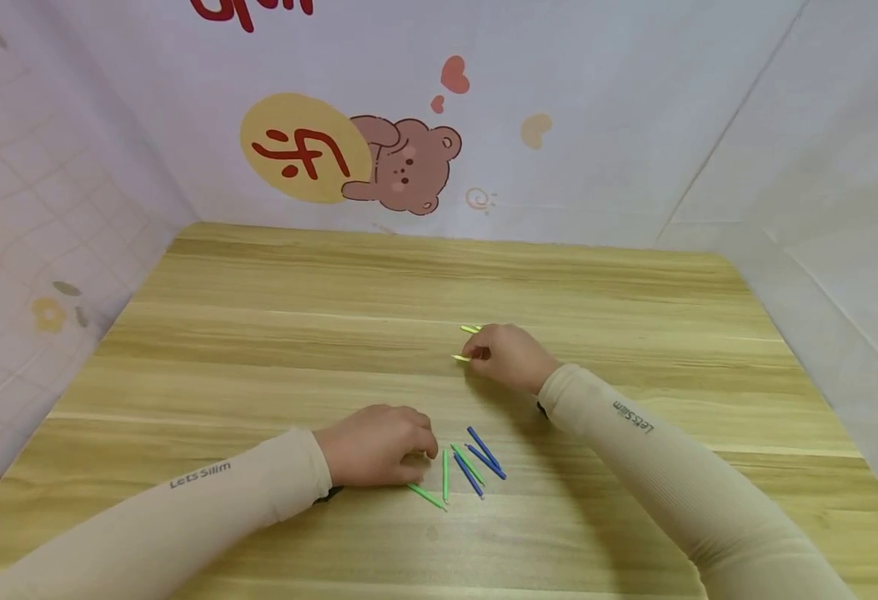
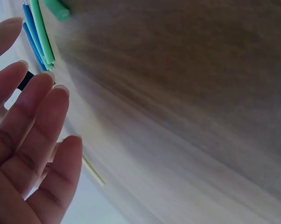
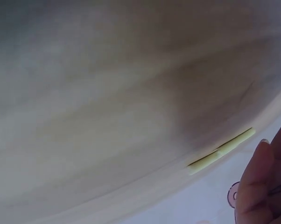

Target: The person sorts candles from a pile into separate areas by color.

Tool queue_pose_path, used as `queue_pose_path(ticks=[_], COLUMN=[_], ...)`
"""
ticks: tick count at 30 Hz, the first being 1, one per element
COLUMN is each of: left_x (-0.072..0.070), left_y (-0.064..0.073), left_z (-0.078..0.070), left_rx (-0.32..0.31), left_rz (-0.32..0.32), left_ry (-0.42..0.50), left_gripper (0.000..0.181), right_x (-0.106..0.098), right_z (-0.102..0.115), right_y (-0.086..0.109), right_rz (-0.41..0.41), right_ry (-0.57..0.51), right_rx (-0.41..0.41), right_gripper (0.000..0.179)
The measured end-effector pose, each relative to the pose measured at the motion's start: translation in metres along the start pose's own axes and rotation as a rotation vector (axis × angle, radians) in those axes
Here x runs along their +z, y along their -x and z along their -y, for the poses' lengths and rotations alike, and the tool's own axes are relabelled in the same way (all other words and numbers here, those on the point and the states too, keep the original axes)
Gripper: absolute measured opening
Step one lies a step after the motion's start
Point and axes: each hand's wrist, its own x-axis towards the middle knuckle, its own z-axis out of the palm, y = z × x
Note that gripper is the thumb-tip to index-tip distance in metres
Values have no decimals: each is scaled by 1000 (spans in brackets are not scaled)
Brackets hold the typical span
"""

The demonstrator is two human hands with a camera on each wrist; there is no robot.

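On the tabletop (image 1: 296,333) lie 3 blue sticks (image 1: 469,477) and 3 green sticks (image 1: 445,477), beside the relaxed, loosely curled left hand (image 1: 378,446); farther back, 2 yellow sticks (image 1: 470,329) sit partly hidden behind the bent right hand (image 1: 511,357), whose grip pinches 1 more yellow stick (image 1: 460,358), mostly covered.

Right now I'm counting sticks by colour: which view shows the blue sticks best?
The head view: all three blue sticks lie in plain sight there. The left wrist view catches some blue at its upper left; the right wrist view shows none.
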Motion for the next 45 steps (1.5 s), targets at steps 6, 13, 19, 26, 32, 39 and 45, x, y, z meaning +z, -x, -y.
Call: queue_pose_path(ticks=[6, 13, 19, 26, 32, 39, 45], left_x=[3, 6, 5, 8, 8, 9, 10], left_y=[-1, -3, -3, -2, -1, -1, -1], left_z=[1, -1, -2, -3, -3, -3, -3], left_rx=[13, 36, 23, 20, 23, 52, 57], left_rz=[25, 37, 53, 67, 72, 59, 64], left_ry=[-24, -56, -53, -48, -45, -51, -60], left_gripper=[9, 10, 15, 20, 13, 13, 11], right_x=[-1, -3, -5, -7, -8, -6, -5], right_z=[-4, -7, -11, -13, -9, -8, -7], right_y=[-8, -12, -16, -21, -23, -25, -25], right_rz=[-15, -37, -45, -16, 5, -1, 6], right_ry=[12, 56, 118, 154, 209, 257, 284], right_rx=[60, 88, 76, 126, 137, 115, 117], right_gripper=[15, 18, 18, 17, 15, 11, 11])
